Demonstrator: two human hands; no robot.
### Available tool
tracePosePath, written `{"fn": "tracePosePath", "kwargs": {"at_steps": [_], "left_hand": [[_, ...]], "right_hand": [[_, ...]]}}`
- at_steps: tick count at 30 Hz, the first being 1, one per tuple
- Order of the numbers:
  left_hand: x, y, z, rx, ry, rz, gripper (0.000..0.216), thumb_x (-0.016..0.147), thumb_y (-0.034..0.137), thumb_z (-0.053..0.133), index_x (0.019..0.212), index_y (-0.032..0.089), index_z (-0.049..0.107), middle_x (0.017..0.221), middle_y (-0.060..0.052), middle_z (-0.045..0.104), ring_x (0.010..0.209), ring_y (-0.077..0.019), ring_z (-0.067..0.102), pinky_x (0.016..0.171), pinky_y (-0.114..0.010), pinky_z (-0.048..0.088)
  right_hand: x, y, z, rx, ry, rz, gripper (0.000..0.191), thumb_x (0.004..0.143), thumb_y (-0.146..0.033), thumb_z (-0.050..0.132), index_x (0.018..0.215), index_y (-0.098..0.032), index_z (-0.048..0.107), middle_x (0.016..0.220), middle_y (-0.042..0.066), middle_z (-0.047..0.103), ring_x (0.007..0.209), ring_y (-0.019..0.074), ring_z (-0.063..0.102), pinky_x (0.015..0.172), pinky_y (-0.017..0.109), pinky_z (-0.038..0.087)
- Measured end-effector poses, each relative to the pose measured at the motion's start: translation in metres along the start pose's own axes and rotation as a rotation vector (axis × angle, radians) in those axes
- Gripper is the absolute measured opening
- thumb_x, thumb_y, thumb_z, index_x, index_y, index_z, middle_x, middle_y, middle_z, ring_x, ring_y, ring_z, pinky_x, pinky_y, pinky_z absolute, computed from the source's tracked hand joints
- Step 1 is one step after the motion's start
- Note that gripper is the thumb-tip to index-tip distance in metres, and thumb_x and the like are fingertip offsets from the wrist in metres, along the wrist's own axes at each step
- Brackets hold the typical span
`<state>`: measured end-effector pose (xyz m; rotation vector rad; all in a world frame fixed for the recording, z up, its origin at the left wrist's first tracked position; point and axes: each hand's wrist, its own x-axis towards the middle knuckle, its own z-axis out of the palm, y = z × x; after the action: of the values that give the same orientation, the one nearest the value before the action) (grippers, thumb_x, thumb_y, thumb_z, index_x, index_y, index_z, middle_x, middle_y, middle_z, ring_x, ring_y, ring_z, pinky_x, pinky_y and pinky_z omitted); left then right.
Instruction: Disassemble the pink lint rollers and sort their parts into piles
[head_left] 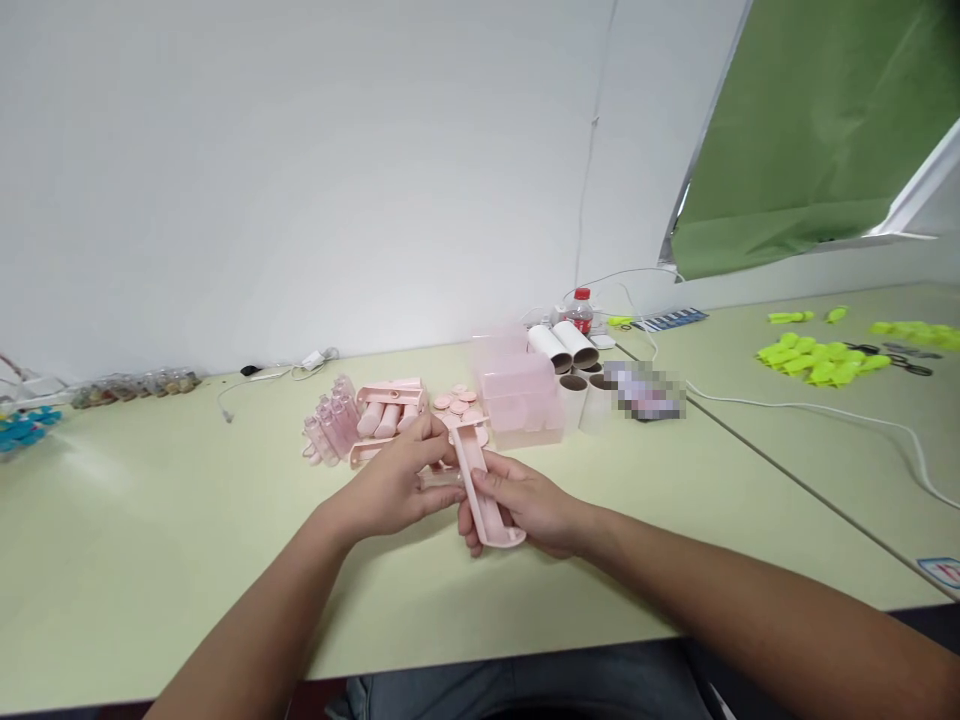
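Pale green desk [150, 520] against a white wall. Both hands meet above its middle. Right hand [529, 510] closed around a long pink plastic holder [480, 490], tilted, far end pointing away. Left hand [394, 485] pinches a small clear tube [442, 480] against the holder's side. Behind them: pink tubes [334, 425], pink round caps [459, 403], translucent pink boxes [517, 395], cardboard rolls [566, 348]. Yellow-green parts [814, 360] far right.

Bright even indoor light, soft faint shadows, wide-angle bending at edges, slight overall softness, one pixelated patch
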<state>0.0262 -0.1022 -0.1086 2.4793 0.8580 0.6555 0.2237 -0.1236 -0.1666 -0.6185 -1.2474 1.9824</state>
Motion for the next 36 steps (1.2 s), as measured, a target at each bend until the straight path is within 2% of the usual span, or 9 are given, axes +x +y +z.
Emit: {"fn": "tracePosePath", "kwargs": {"at_steps": [5, 8, 13, 17, 21, 25, 28, 33, 36], "left_hand": [[0.000, -0.006, 0.014, -0.189, 0.094, 0.044, 0.029, 0.080, 0.025, 0.066, 0.101, 0.022, 0.046, 0.096, -0.004, 0.051, 0.086, -0.0170, 0.052, 0.077, -0.031, 0.047], [0.000, -0.004, 0.019, -0.257, 0.005, 0.022, 0.039, 0.078, 0.022, 0.064, 0.110, 0.023, 0.041, 0.088, -0.001, 0.052, 0.077, -0.0154, 0.052, 0.068, -0.028, 0.046], [0.000, 0.001, 0.027, -0.178, -0.103, -0.018, 0.021, 0.077, 0.022, 0.060, 0.097, 0.021, 0.053, 0.079, -0.002, 0.056, 0.065, -0.0153, 0.049, 0.059, -0.027, 0.040], [0.002, -0.004, 0.020, -0.128, -0.083, -0.112, 0.029, 0.081, 0.040, 0.061, 0.103, 0.020, 0.059, 0.076, -0.003, 0.060, 0.067, -0.0170, 0.051, 0.059, -0.027, 0.038], [0.003, -0.012, -0.003, -0.009, -0.040, -0.301, 0.046, 0.079, 0.060, 0.061, 0.099, 0.018, 0.061, 0.071, 0.001, 0.054, 0.064, -0.0138, 0.046, 0.056, -0.024, 0.033], [0.001, -0.002, -0.010, -0.121, -0.376, -0.292, 0.040, 0.078, 0.057, 0.064, 0.081, 0.018, 0.060, 0.069, 0.003, 0.053, 0.060, -0.0105, 0.046, 0.054, -0.023, 0.032], [0.003, 0.011, 0.005, -0.117, -0.603, -0.276, 0.035, 0.074, 0.054, 0.069, 0.080, 0.020, 0.061, 0.066, 0.005, 0.054, 0.057, -0.0098, 0.046, 0.052, -0.023, 0.032], [0.010, 0.015, 0.026, -0.062, -0.677, -0.312, 0.032, 0.072, 0.050, 0.072, 0.083, 0.021, 0.062, 0.070, 0.005, 0.057, 0.061, -0.0109, 0.050, 0.057, -0.023, 0.034], [0.011, 0.010, 0.029, -0.050, -0.674, -0.319, 0.032, 0.072, 0.049, 0.072, 0.085, 0.022, 0.062, 0.072, 0.005, 0.057, 0.064, -0.0113, 0.050, 0.058, -0.023, 0.035]], "right_hand": [[-0.004, -0.003, -0.010, 0.056, -0.147, 0.010, 0.048, 0.082, -0.054, 0.068, 0.110, -0.020, 0.049, 0.073, 0.003, 0.071, 0.063, 0.0181, 0.070, 0.062, 0.031, 0.054], [-0.006, -0.001, -0.013, 0.001, -0.211, 0.004, 0.046, 0.081, -0.054, 0.069, 0.103, -0.018, 0.052, 0.074, 0.004, 0.070, 0.063, 0.0157, 0.069, 0.062, 0.027, 0.051], [-0.004, 0.003, -0.016, -0.121, -0.237, -0.041, 0.047, 0.081, -0.059, 0.067, 0.097, -0.016, 0.053, 0.067, 0.001, 0.064, 0.055, 0.0113, 0.060, 0.052, 0.021, 0.042], [-0.006, -0.004, -0.015, -0.237, -0.140, -0.142, 0.047, 0.082, -0.061, 0.064, 0.090, -0.017, 0.052, 0.063, -0.001, 0.059, 0.055, 0.0112, 0.054, 0.056, 0.024, 0.041], [-0.017, -0.024, -0.009, -0.412, 0.093, -0.246, 0.043, 0.087, -0.061, 0.056, 0.089, -0.018, 0.051, 0.066, -0.001, 0.055, 0.056, 0.0119, 0.048, 0.055, 0.026, 0.039], [-0.018, -0.049, 0.002, -0.622, 0.206, -0.182, 0.038, 0.094, -0.057, 0.044, 0.097, -0.021, 0.055, 0.081, 0.002, 0.058, 0.072, 0.0172, 0.055, 0.064, 0.029, 0.043], [0.001, -0.070, 0.012, -0.836, 0.267, -0.186, 0.036, 0.095, -0.054, 0.041, 0.096, -0.022, 0.058, 0.087, 0.004, 0.060, 0.079, 0.0190, 0.056, 0.066, 0.029, 0.044], [0.068, -0.108, 0.027, -1.172, 0.346, -0.169, 0.032, 0.091, -0.044, 0.049, 0.071, -0.019, 0.049, 0.065, 0.000, 0.051, 0.055, 0.0127, 0.045, 0.049, 0.025, 0.031], [0.114, -0.125, 0.032, -1.230, 0.382, 0.032, 0.028, 0.085, -0.041, 0.059, 0.071, -0.019, 0.050, 0.061, 0.002, 0.052, 0.051, 0.0141, 0.049, 0.048, 0.026, 0.031]]}}
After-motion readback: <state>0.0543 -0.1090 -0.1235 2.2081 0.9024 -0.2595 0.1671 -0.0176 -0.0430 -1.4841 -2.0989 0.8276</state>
